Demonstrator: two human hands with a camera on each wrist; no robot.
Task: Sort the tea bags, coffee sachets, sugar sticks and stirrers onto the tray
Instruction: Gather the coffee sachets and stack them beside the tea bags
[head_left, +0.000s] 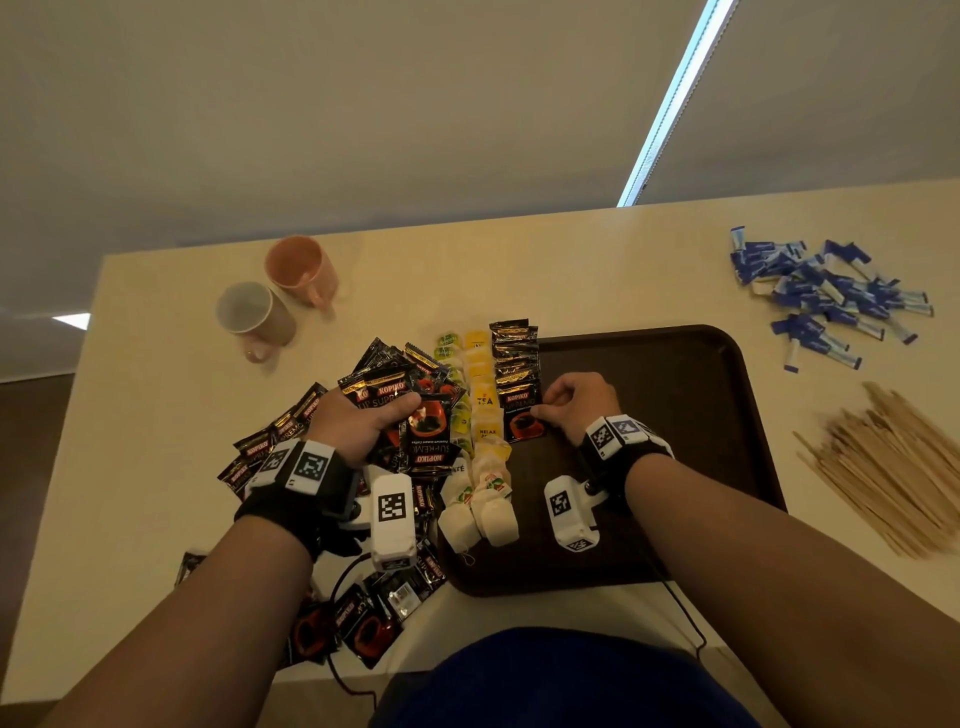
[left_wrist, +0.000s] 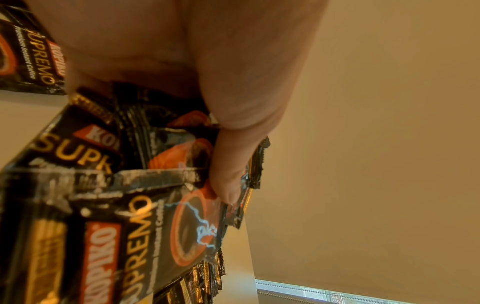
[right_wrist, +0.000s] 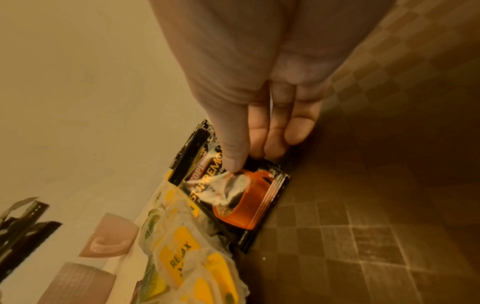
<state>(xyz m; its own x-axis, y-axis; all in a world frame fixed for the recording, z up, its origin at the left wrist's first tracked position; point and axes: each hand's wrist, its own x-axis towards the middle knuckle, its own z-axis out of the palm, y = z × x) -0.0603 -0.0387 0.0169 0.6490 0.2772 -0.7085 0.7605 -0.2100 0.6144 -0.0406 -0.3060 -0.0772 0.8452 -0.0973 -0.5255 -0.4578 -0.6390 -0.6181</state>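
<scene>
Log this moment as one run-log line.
left hand: grips bunch of coffee sachets | right hand: pinches coffee sachet on tray | sugar sticks, stirrers: off tray

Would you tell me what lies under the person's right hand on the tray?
The right hand pinches the nearest coffee sachet of a row on the brown tray, beside the tea bags. Whatever lies beneath that sachet is covered.

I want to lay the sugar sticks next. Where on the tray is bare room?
The tray is bare right of the coffee row, to its far and right rims. Its left edge is crowded with tea bags; the right hand sits by the row.
</scene>
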